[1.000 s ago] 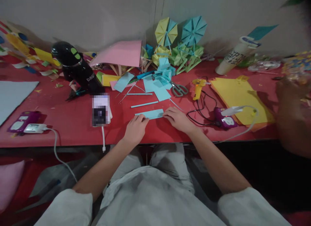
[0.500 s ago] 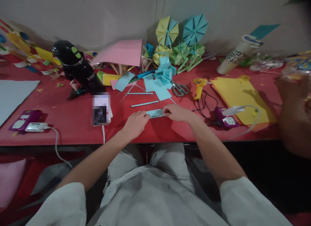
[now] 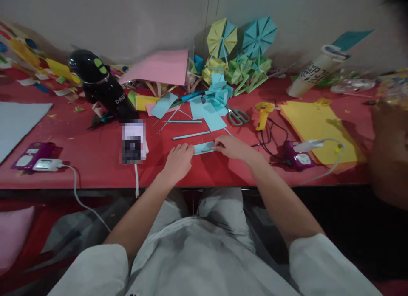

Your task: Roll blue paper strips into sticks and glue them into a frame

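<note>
A light blue paper strip [image 3: 203, 148] lies low over the red tabletop, stretched between my two hands. My left hand [image 3: 178, 161] has its fingers closed on the strip's left end. At the right end, my right hand [image 3: 230, 146] pinches the paper between thumb and fingers. Just beyond the strip are two thin rolled blue paper sticks, a nearer one [image 3: 191, 135] and a farther one [image 3: 185, 122]. Loose blue paper pieces [image 3: 214, 117] lie behind them, with grey-handled scissors [image 3: 238, 116] to their right.
A yellow glue gun [image 3: 263, 114] with its cable and a stack of yellow paper [image 3: 321, 130] lie to the right. Left are a phone [image 3: 132, 142] and a black bottle [image 3: 103, 88]. Folded paper umbrellas [image 3: 222, 38] stand by the wall. Another person's arm [image 3: 390, 151] is at far right.
The view has shifted slightly. My left hand and forearm have turned a little, and both hands keep hold of the blue strip in nearly the same place.
</note>
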Tool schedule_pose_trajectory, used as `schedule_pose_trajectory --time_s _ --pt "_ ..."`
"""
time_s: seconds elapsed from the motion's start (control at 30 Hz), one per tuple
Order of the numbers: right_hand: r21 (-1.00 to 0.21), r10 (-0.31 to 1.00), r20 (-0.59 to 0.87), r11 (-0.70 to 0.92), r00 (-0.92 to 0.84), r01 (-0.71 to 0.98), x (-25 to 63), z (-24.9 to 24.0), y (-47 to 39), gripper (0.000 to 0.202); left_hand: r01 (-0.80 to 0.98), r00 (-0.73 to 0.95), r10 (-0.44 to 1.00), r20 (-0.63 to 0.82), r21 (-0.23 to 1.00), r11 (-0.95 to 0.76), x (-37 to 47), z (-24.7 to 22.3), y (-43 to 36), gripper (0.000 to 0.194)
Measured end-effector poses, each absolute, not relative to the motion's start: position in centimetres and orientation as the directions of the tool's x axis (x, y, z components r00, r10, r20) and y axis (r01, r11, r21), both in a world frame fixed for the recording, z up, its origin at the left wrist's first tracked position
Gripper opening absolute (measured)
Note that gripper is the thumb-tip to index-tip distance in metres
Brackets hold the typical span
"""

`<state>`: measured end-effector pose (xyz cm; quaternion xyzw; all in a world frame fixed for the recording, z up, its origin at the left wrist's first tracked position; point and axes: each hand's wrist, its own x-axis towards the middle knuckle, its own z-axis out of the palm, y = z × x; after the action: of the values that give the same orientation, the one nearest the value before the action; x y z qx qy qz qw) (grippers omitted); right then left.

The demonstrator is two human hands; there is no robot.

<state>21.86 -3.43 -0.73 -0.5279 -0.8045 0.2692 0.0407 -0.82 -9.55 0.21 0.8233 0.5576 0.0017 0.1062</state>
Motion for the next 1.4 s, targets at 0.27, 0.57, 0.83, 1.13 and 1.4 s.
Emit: schedule_pose_trajectory --time_s 0.27,0.57,0.83,1.13,1.4 --pt "-0.537 0.925 -0.169 0.202 -0.339 0.819 21.7 -1.6 -3.6 0.021 0.889 0.342 0.933 -0.110 0.361 -0.283 -1.8 0.3 -9.2 0.021" --pt "-0.489 0.986 0.006 0.149 -0.168 0.859 20.8 -2.0 -6.0 0.027 0.880 0.333 0.933 -0.138 0.400 -0.255 -2.1 0.6 -8.9 0.017" --pt "-0.710 0.994 -0.006 0.070 -0.105 0.700 20.0 -1.2 -8.3 0.054 0.780 0.264 0.963 -0.057 0.600 -0.178 -1.9 -0.7 -9.2 0.018" --pt "-0.964 0.982 0.013 0.062 -0.187 0.258 17.2 -1.7 -7.6 0.047 0.358 0.269 0.963 0.025 0.925 -0.124 0.7 -1.6 -9.9 0.008" --pt "-0.931 0.775 -0.161 0.086 -0.612 0.354 19.6 -0.3 -4.2 0.045 0.210 0.075 0.997 -0.035 0.978 0.019 -2.4 -0.9 -5.4 0.038"
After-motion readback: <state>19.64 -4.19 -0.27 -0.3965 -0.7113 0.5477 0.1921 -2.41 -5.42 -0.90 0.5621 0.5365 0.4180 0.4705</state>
